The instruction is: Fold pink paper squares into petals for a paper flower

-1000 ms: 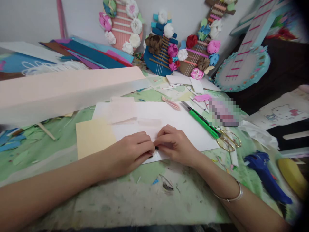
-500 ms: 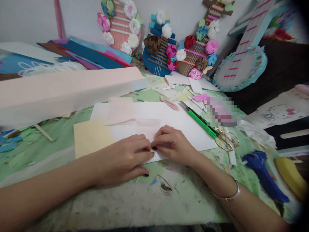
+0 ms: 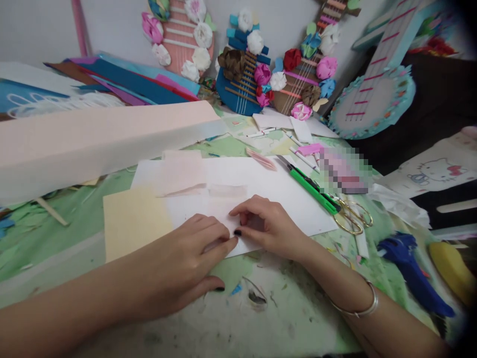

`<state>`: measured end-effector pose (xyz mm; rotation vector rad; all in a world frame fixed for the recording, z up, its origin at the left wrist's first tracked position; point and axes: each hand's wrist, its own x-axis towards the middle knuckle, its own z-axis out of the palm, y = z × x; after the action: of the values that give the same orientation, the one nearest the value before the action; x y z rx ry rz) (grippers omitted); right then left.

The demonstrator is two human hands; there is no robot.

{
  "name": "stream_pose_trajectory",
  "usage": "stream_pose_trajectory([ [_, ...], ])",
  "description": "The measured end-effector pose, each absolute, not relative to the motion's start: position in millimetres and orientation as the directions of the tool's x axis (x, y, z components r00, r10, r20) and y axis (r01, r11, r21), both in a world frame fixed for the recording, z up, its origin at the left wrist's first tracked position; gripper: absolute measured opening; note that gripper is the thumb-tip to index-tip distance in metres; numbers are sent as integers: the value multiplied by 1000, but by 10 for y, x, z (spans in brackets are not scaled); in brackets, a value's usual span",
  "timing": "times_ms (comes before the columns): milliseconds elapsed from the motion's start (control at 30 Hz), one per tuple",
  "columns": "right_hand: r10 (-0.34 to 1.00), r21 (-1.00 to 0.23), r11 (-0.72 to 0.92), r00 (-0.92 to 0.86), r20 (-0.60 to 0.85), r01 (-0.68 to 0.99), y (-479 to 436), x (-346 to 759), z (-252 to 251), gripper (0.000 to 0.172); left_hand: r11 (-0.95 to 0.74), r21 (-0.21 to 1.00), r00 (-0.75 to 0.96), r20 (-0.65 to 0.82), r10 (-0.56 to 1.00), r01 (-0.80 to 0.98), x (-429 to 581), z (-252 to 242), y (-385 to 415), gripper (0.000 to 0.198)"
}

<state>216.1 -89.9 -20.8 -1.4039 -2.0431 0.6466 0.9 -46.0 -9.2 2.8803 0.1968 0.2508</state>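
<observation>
A small pale pink tissue strip (image 3: 226, 192) lies on the white sheet (image 3: 298, 209), its near end between my hands. My left hand (image 3: 190, 256) rests over the sheet's near edge, index finger reaching to the strip, thumb spread apart on the table. Just right of it, my right hand (image 3: 266, 223) is curved, with a gap between index finger and thumb at the strip; I see nothing held there. Behind lies a pale pink tissue square (image 3: 182, 169), with a folded edge below it. A yellow paper (image 3: 134, 219) sits partly under my left wrist.
Right of the sheet lie a green utility knife (image 3: 313, 189), gold-handled scissors (image 3: 352, 219), a blue glue gun (image 3: 413, 273) and a yellow roll (image 3: 450, 268). A large pale pink paper (image 3: 112, 134) lies at the left. Flower-decorated paper instruments (image 3: 242, 84) stand against the wall.
My right index finger has lifted away from the thumb, widening the gap between them. My left hand has shifted slightly left and nearer. The view has also moved a little.
</observation>
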Motion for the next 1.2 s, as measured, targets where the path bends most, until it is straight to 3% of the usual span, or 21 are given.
stream_pose_trajectory([
  [233,943,-656,332,-269,199,678,-890,2152,-211,20,-958,267,978,149,146,102,3,-136,-456,35],
  [533,976,-606,217,-156,153,765,-856,2310,-199,20,-953,288,982,133,137,94,18,-88,-457,30],
  [700,969,-653,244,-164,182,717,-919,2245,-161,20,-953,287,983,123,135,95,16,-108,-442,35],
  [900,974,-594,224,-189,121,772,-974,2131,-168,23,-956,280,986,111,125,89,15,-111,-442,37],
  [1200,983,-650,179,-108,147,739,-906,2270,-202,21,-936,347,969,202,145,68,4,-92,-401,23],
])
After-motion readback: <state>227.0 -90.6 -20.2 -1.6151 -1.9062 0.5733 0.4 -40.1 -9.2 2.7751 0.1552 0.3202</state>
